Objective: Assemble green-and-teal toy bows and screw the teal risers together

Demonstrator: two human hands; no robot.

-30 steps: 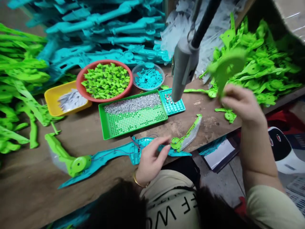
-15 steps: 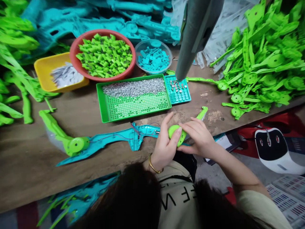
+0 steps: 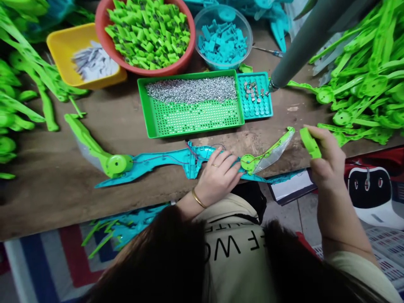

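A turquoise toy bow [image 3: 158, 158] with thin wires lies open side up along the table's front edge. Its left green limb [image 3: 90, 141] has a round green cover on its hub; at the right hub [image 3: 248, 163] wiring shows inside the green limb. My left hand [image 3: 221, 172] is closed over the bow's body near that hub, its thumb hidden. Raised to the right of the limb's tip, my right hand [image 3: 330, 155] pinches a round green cover [image 3: 309, 143] between thumb and fingers, apart from the bow.
Behind the bow stand a green tray [image 3: 195, 130] of small screws and a turquoise tray [image 3: 255, 110] with metal discs. Farther back are a red bowl [image 3: 98, 25], a clear bowl [image 3: 249, 38] and a yellow bin [image 3: 58, 46]. A grey pole-like tool [image 3: 306, 48] hangs at right, before piled green parts [image 3: 372, 88].
The green cover has left the bow's right hub and moved right in my right hand, baring the wiring. My left hand has gone from the cover to the bow's body. The view has shifted.
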